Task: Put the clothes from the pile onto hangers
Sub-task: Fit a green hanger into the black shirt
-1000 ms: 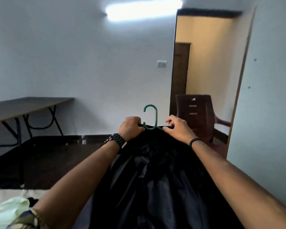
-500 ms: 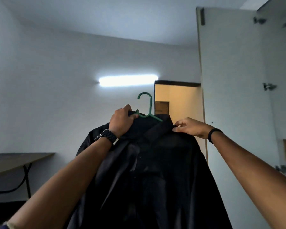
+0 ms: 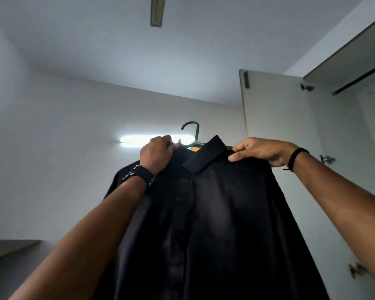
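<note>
Black shirt (image 3: 214, 213) on green hanger (image 3: 192, 135), left hand (image 3: 155, 154) gripping one shoulder, right hand (image 3: 262, 151) pinching the other, both raised high.

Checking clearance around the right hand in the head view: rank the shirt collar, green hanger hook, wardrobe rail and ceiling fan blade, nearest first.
From the right hand:
1. Shirt collar, just left of it.
2. Green hanger hook, further left, slightly higher.
3. Wardrobe rail, upper right.
4. Ceiling fan blade, far overhead.

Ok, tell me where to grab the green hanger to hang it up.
Grip the green hanger by its bare neck just under the hook, coming from above: the black shirt covers its arms, which the left hand and right hand hold.
</note>
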